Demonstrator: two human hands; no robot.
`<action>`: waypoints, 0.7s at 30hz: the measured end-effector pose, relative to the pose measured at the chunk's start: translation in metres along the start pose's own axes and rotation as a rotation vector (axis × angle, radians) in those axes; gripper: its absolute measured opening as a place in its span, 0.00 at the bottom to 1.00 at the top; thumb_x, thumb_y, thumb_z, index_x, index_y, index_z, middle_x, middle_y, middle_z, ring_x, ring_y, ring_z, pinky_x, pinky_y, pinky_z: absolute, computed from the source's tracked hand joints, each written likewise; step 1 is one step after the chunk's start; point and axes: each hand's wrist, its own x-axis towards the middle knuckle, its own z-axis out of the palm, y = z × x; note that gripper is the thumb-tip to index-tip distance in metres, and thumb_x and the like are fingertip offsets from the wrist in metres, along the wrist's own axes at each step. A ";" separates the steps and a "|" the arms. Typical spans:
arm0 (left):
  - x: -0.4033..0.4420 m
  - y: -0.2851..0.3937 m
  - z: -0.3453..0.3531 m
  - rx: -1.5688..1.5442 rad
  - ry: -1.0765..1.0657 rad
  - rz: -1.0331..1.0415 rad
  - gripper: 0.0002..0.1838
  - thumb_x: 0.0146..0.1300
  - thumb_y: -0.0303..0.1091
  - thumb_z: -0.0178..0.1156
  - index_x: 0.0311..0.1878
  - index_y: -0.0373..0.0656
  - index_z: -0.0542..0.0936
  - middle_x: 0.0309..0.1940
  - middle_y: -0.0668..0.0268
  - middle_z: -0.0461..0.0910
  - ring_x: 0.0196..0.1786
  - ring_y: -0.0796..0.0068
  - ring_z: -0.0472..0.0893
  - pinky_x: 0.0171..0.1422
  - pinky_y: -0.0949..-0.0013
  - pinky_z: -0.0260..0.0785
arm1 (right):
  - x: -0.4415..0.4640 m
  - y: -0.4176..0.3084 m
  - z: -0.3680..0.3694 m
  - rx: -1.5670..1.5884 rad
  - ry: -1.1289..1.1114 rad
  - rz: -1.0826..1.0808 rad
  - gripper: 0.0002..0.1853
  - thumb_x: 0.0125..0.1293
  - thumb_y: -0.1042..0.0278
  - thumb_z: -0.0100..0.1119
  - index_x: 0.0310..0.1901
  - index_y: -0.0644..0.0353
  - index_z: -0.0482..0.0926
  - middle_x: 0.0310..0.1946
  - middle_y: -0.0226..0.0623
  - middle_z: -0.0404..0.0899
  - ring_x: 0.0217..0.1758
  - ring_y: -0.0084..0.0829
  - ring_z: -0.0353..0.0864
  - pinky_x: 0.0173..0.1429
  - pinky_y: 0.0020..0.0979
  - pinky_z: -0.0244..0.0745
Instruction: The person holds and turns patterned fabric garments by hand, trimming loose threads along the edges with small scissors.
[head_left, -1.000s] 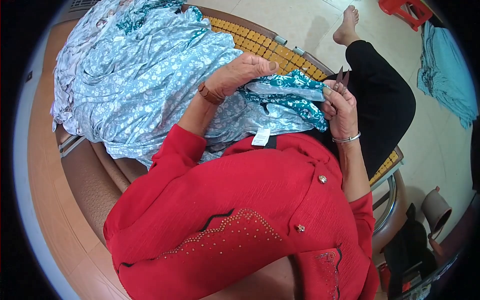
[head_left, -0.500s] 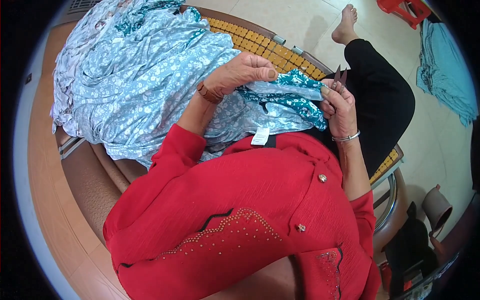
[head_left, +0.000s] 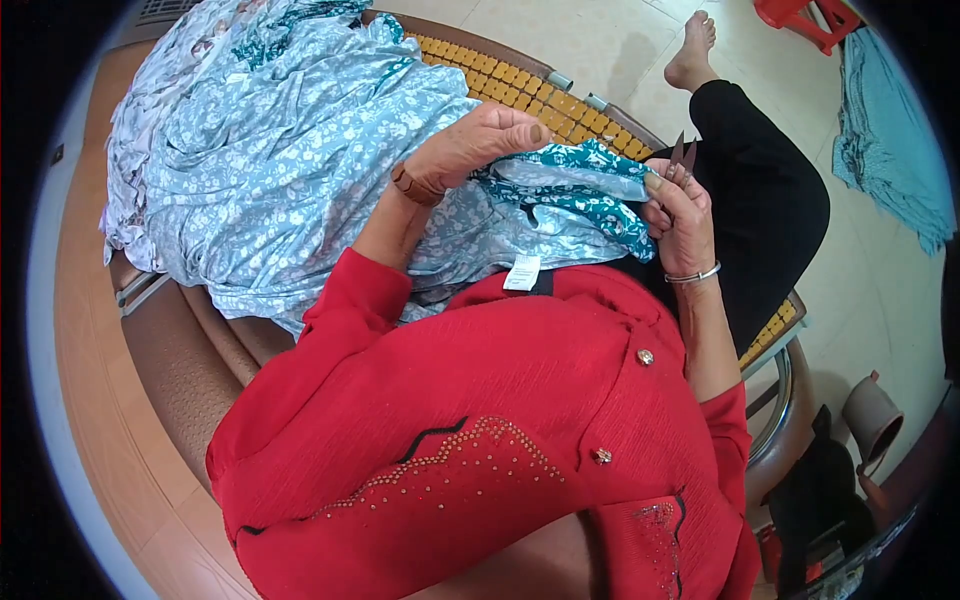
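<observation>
Pale blue floral fabric (head_left: pixel 300 170) with teal floral edging (head_left: pixel 590 160) lies heaped at the left and stretches across to both hands. My left hand (head_left: pixel 480 145), with a brown watch at the wrist, is closed at the edge of this cloth, thumb laid along the bent fingers. Its fingertips are partly hidden. My right hand (head_left: pixel 682 210), with a silver bracelet, pinches the end of the teal edging between thumb and fingers. A pair of small dark thread snips (head_left: pixel 683 155) also sits in it, blades pointing up. A white label (head_left: pixel 521 272) hangs from the cloth.
I sit on a brown bench with a yellow beaded mat (head_left: pixel 520 90). My leg in black trousers (head_left: pixel 765 210) extends to the right. Blue-green cloth (head_left: pixel 890 140) lies on the floor near a red stool (head_left: pixel 815 20). A grey pot-like container (head_left: pixel 872 415) is at lower right.
My left hand has shifted slightly up and left, its thumb raised off the cloth's edge. The right hand keeps hold of the cloth and snips almost unmoved.
</observation>
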 end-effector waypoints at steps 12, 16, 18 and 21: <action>-0.008 0.014 0.002 0.222 -0.051 0.042 0.09 0.55 0.36 0.58 0.32 0.40 0.78 0.23 0.76 0.71 0.28 0.86 0.66 0.35 0.84 0.58 | -0.001 -0.001 0.005 -0.056 0.116 -0.035 0.07 0.57 0.72 0.53 0.38 0.60 0.74 0.16 0.20 0.62 0.13 0.11 0.53 0.16 0.14 0.44; 0.004 0.012 0.008 0.212 -0.049 0.027 0.07 0.55 0.33 0.57 0.32 0.39 0.78 0.23 0.76 0.71 0.27 0.85 0.66 0.33 0.84 0.57 | -0.003 -0.007 0.004 0.007 0.103 0.018 0.07 0.56 0.74 0.54 0.37 0.60 0.74 0.15 0.21 0.62 0.13 0.11 0.53 0.16 0.15 0.44; 0.006 0.007 0.009 0.051 0.009 0.026 0.07 0.55 0.33 0.57 0.33 0.39 0.78 0.23 0.76 0.71 0.27 0.86 0.65 0.32 0.84 0.56 | -0.003 -0.006 0.004 0.014 0.106 0.008 0.07 0.56 0.74 0.55 0.37 0.60 0.74 0.15 0.20 0.62 0.13 0.11 0.52 0.16 0.15 0.44; 0.001 0.010 0.010 -0.037 0.110 0.029 0.06 0.55 0.31 0.56 0.34 0.39 0.77 0.23 0.76 0.71 0.27 0.87 0.65 0.31 0.85 0.55 | -0.003 -0.002 0.006 0.028 0.095 0.004 0.06 0.55 0.74 0.55 0.36 0.59 0.74 0.15 0.20 0.62 0.13 0.11 0.51 0.16 0.15 0.44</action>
